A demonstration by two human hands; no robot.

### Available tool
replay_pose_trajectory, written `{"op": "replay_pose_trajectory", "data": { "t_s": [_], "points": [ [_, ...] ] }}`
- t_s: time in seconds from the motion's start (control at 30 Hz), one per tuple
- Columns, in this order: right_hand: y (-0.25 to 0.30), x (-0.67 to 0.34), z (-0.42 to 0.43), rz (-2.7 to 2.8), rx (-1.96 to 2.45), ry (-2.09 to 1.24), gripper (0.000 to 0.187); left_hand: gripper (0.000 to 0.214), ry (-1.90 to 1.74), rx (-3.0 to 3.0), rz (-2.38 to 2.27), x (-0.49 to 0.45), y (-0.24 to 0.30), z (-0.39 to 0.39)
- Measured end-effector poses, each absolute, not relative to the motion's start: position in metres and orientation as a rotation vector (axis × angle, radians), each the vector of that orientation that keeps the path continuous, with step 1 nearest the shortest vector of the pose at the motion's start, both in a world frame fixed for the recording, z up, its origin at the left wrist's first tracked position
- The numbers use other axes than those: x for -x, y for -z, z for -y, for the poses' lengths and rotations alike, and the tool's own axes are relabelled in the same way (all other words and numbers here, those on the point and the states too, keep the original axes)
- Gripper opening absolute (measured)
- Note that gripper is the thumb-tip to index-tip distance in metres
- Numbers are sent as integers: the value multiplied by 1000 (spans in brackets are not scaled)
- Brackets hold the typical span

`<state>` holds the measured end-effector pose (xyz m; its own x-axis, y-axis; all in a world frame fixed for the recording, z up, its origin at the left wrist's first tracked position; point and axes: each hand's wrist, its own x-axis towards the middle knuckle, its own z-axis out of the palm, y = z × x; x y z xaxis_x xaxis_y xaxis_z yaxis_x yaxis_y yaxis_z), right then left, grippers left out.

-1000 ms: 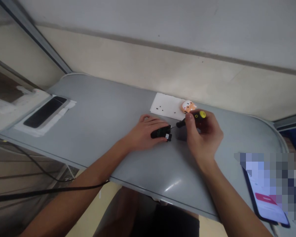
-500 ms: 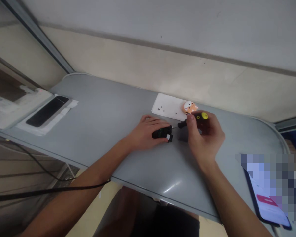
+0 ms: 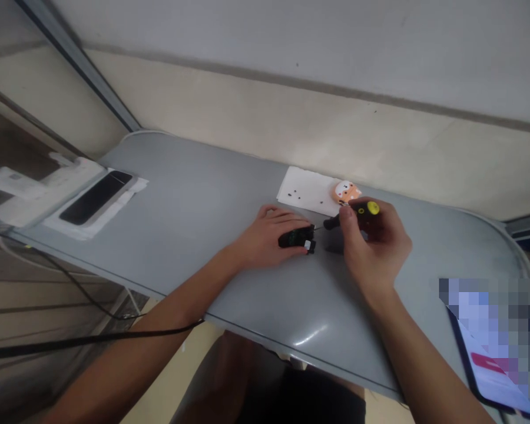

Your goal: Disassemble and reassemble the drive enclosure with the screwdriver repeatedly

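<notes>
My left hand (image 3: 267, 235) rests on the grey table (image 3: 194, 200), fingers curled over a small black device (image 3: 297, 238) and pinning it flat. My right hand (image 3: 375, 244) grips a small black screwdriver with a yellow end cap (image 3: 355, 213); its thin tip points left at the device's right end. Just beyond lies a white paper sheet (image 3: 307, 189) with several tiny dark screws on it. An orange and white cartoon-faced piece (image 3: 346, 191) sits at the sheet's right edge.
A dark phone (image 3: 98, 196) lies on white paper at the table's left end beside a white box. A lit phone (image 3: 490, 359) sits at the near right. A black cable (image 3: 92, 337) runs below the table edge. A wall backs the table.
Both hands hold the same grips on the device and the screwdriver. The view has shifted slightly, so everything sits a little further right in the picture.
</notes>
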<state>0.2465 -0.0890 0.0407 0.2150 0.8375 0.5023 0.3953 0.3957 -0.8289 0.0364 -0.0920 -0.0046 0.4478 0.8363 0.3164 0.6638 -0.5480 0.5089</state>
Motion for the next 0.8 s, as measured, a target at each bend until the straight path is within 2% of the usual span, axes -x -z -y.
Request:
{"op": "replay_pose_trajectory", "data": {
  "t_s": [0.53,0.8],
  "points": [
    [-42,-257,77,1571,1145,-503,23,43,-743,-2361,-1260,-38,3,90],
    [-62,-251,71,1740,1169,-536,23,46,-757,-2365,-1254,-38,5,89]
  ]
}}
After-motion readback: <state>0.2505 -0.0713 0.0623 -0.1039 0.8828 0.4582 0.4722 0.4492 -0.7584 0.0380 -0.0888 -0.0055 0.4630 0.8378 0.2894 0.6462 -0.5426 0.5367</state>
